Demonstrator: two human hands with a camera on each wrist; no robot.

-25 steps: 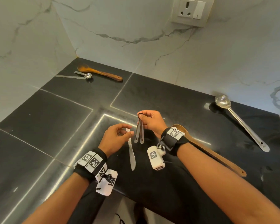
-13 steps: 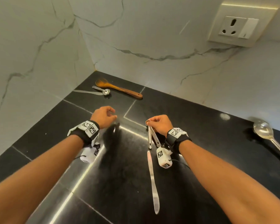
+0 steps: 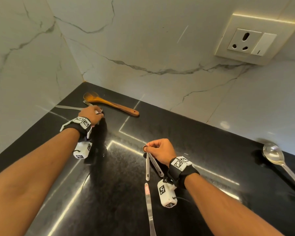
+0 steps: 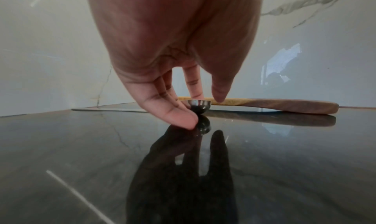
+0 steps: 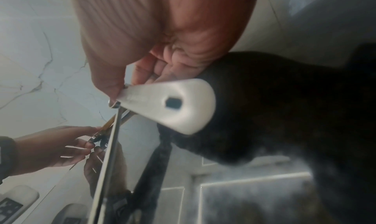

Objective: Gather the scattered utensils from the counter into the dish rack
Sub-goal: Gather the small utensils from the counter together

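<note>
Right grip: my right hand [image 3: 162,150] pinches two measuring spoons [image 3: 147,167] by their bowl ends; the handles hang down, clear of the counter [image 3: 194,133].
Left grip: my left hand [image 3: 90,114] is not yet closed. The straight fingers [image 4: 173,113] touch the side of a small steel measuring spoon [image 4: 196,105]; the thumb tip hangs just beside its rim.
Location: that spoon rests on the counter near the back left corner, just in front of a wooden spoon [image 3: 112,105]. A flat steel blade [image 3: 66,107] lies to the left of it.
Other utensils: a table knife [image 3: 150,208] near the front edge, and a large steel spoon [image 3: 272,155] towards the right end.
Dish rack: not in view.
Step (judged): collecting, with pickup of the corner spoon in hand.
Next move calls for: closing thumb against fingers on the bowl rim and lifting straight up. The bowl is small and rounded, so it may skid on the polished counter.
</note>
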